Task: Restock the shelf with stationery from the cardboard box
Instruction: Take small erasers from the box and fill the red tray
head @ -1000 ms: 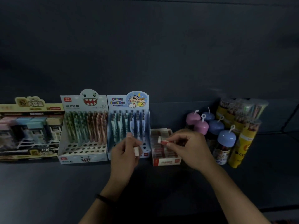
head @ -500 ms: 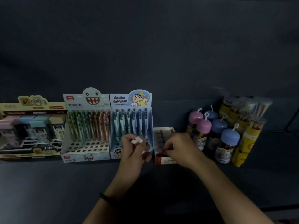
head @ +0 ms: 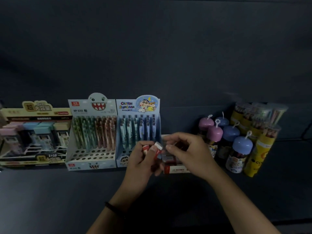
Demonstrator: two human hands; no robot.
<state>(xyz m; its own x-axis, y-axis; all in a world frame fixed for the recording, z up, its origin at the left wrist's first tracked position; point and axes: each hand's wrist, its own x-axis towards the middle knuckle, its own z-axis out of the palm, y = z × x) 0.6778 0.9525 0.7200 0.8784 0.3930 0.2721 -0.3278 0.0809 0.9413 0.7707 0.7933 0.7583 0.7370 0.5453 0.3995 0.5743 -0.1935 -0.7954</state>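
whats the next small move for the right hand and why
Probably the right hand should pinch the white-ended eraser sticking up from the left hand and drop it into the red eraser box below: the left hand grips at least two erasers, and the right thumb is beside that one.

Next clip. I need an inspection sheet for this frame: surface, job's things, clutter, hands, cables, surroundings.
Surface: dark shelf, dimly lit.
Job's things: small erasers in red-and-white sleeves, held in front of the red-and-white eraser box; the cardboard box is not in view.
Clutter: yellow display box, shark pen display, Crayon Shinchan pen display, dome-lidded jars, yellow pencil tubes, in a row along the back.
Hands: left hand grips the erasers; right hand is curled over the eraser box, and whether it holds anything is unclear.
Cables: nothing seen.
Surroundings: dark back panel.
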